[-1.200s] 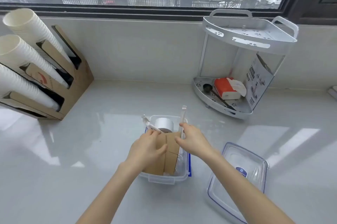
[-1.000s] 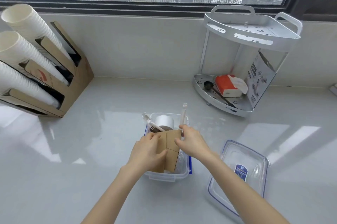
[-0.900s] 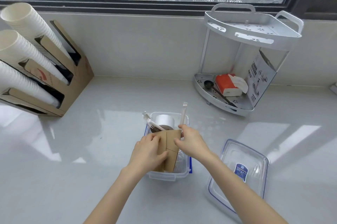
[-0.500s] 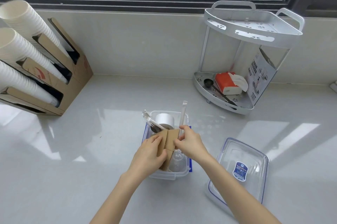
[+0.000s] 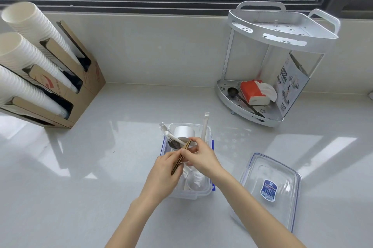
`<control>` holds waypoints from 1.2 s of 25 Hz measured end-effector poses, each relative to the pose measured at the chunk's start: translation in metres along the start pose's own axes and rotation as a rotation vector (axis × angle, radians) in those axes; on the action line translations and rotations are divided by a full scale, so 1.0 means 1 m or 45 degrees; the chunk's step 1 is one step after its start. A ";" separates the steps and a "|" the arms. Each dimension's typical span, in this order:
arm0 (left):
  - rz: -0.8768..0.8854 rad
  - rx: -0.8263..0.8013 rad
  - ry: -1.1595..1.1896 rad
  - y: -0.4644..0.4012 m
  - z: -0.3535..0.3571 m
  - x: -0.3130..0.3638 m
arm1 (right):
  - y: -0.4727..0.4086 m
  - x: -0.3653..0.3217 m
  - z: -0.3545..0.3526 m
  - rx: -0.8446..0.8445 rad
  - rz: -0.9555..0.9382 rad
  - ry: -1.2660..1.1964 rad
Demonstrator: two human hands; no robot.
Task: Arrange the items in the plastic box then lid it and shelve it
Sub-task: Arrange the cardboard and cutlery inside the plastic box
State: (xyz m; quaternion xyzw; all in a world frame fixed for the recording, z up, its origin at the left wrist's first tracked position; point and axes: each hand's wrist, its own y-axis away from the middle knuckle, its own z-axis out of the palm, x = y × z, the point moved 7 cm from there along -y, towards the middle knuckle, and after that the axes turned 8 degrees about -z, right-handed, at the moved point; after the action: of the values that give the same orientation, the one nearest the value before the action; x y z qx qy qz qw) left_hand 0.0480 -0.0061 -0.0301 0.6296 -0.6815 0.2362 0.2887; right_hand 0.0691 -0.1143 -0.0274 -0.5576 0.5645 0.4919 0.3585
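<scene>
Over the plastic box (image 5: 188, 195), both hands (image 5: 182, 165) pinch folded cardboard sleeves (image 5: 181, 158); forcing them down could dislodge the protruding straw (image 5: 205, 126).

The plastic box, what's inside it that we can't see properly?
All in the head view:
- Bottom of the plastic box: covered by the left hand, right hand and brown cardboard.
- Silver roll: lower part hidden.
- Lid label: print too small to read.
</scene>
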 end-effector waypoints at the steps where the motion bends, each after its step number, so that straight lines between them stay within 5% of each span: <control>1: -0.013 0.025 -0.007 0.001 -0.002 -0.001 | -0.001 -0.001 0.001 0.001 -0.016 0.010; 17: -0.078 0.203 0.039 0.002 -0.036 -0.007 | -0.017 -0.002 0.031 -0.166 0.009 -0.294; 30: -0.260 0.116 -0.223 0.000 -0.015 -0.021 | -0.022 0.017 0.043 -0.079 -0.008 0.141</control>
State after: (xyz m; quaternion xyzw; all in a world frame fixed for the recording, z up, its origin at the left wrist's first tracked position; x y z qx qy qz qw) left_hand 0.0501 0.0198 -0.0338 0.7264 -0.6250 0.1803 0.2219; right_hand 0.0823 -0.0755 -0.0578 -0.5966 0.5660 0.4766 0.3109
